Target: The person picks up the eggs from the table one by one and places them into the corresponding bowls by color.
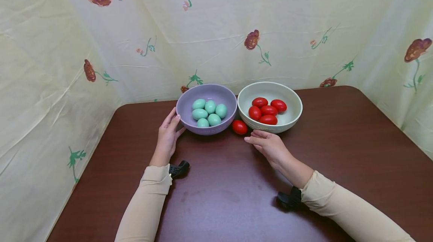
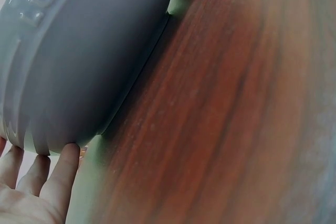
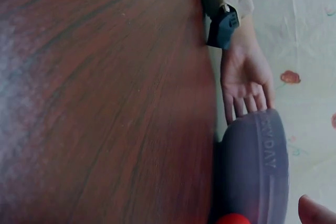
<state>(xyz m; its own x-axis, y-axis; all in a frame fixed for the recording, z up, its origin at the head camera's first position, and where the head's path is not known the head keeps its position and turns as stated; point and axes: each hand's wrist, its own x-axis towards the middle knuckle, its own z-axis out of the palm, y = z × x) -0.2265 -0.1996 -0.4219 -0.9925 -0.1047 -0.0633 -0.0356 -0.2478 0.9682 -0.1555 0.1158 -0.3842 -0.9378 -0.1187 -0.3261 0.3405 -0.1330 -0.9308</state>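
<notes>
The purple bowl [image 1: 207,130] holds several pale green eggs [image 1: 199,114]. My left hand [image 1: 167,133] is at the left side of this bowl, its fairly straight fingers against the outer wall. In the left wrist view those fingertips [image 2: 62,169] meet the purple wall low down. Just right of it stands a pale white-green bowl [image 1: 292,118] with several glossy red eggs [image 1: 268,110] inside. One more red egg [image 1: 239,127] lies on the table in front, between the two bowls. My right hand [image 1: 270,147] is near that egg and below the white-green bowl's front, fingers extended, holding nothing.
Both bowls stand near the back edge of the dark brown wooden table [image 1: 216,197]. Behind and beside it hangs a pale cloth [image 1: 216,27] with printed flowers. Black wrist devices [image 1: 180,169] sit at both sleeve cuffs.
</notes>
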